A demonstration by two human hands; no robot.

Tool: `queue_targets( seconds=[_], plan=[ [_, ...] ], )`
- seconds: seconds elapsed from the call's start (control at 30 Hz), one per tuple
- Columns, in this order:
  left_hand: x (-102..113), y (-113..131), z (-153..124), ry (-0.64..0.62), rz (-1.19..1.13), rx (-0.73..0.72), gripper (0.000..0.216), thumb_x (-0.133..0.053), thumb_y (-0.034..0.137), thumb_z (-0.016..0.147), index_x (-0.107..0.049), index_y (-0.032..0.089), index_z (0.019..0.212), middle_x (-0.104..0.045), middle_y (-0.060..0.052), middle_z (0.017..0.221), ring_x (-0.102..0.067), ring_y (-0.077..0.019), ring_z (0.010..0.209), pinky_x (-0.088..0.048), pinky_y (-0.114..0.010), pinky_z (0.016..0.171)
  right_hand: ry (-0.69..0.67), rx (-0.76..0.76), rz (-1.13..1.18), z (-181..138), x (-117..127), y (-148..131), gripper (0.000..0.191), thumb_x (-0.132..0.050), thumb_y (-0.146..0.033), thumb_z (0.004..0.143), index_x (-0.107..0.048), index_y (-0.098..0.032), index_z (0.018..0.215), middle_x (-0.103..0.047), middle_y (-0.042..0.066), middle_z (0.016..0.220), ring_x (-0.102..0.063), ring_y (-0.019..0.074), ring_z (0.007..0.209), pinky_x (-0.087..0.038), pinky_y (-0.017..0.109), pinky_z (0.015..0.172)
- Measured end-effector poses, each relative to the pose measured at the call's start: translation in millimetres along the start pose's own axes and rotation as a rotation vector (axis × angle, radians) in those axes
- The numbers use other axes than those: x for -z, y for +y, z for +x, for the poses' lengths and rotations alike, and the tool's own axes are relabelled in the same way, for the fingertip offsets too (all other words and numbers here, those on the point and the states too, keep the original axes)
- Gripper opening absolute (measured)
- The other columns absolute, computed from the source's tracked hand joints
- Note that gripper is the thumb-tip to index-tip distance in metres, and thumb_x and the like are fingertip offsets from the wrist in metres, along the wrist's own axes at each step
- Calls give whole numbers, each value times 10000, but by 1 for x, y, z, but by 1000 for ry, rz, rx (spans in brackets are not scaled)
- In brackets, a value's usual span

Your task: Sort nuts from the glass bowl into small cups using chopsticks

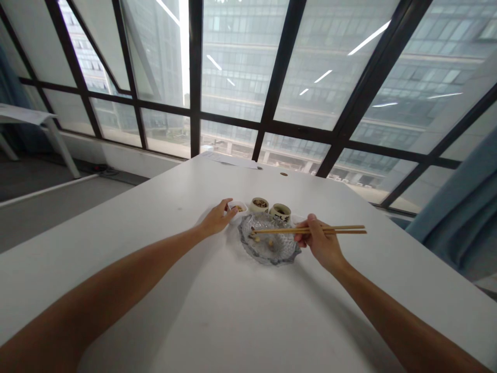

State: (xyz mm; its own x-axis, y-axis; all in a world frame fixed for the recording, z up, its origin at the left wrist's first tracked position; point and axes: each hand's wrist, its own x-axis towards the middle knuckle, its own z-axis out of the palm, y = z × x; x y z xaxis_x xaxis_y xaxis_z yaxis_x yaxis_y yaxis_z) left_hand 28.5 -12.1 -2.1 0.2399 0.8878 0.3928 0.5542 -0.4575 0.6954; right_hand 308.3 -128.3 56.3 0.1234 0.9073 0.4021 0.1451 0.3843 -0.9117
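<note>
My right hand (321,244) grips a pair of wooden chopsticks (349,229), which point left across a clear glass dish (285,257) with a wavy rim. Their tips are over the dish's left part, with a small dark bit (253,229) at or between them; I cannot tell whether it is pinched. Some small pale pieces (271,242) lie in the dish. At the dish's upper left, my left hand (216,218) has its thumb and fingers around the side of a small white cup (237,207) with yellowish-brown contents.
Behind the dish stand two cream pots, one (259,205) holding dark brown bits and another (280,211) with dark lettering. A white container (298,219) is partly hidden by my right hand. Papers (233,160) and a brown oval object (283,174) lie near the white table's (217,321) far edge.
</note>
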Motion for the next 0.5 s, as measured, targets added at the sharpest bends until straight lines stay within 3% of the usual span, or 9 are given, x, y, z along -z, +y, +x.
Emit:
queue_targets(
  seconds=[0.1, 0.27, 0.4, 0.5],
  plan=[
    [1, 1, 0, -8, -6, 3, 572, -459, 469, 937, -470, 110, 1381, -626, -79, 995, -616, -171, 818, -478, -285, 739, 47, 30, 7, 6, 4, 1, 564, -583, -719, 821, -618, -174, 677, -621, 46, 498, -519, 139, 363, -403, 252, 342],
    [0, -1, 1, 6, -26, -3, 571, -476, 482, 927, -482, 122, 1370, -627, -69, 972, -618, -172, 807, -480, -291, 742, 212, 296, -210, 29, -1, 2, 552, -508, -688, 891, -634, -177, 723, -651, 48, 573, -563, 147, 451, -457, 267, 434],
    [-1, -2, 2, -3, -29, 6, 578, -465, 491, 929, -474, 123, 1375, -628, -76, 983, -616, -174, 826, -478, -290, 746, 95, 291, -400, 46, -12, 7, 502, -550, -649, 888, -654, -178, 748, -682, 55, 642, -611, 176, 546, -492, 294, 529],
    [0, -2, 2, -11, -23, 3, 568, -450, 491, 935, -470, 132, 1375, -625, -73, 983, -613, -172, 830, -476, -291, 752, 69, 259, -377, 41, -16, 4, 493, -526, -624, 915, -657, -178, 753, -686, 60, 659, -612, 176, 558, -496, 293, 540]
  ],
)
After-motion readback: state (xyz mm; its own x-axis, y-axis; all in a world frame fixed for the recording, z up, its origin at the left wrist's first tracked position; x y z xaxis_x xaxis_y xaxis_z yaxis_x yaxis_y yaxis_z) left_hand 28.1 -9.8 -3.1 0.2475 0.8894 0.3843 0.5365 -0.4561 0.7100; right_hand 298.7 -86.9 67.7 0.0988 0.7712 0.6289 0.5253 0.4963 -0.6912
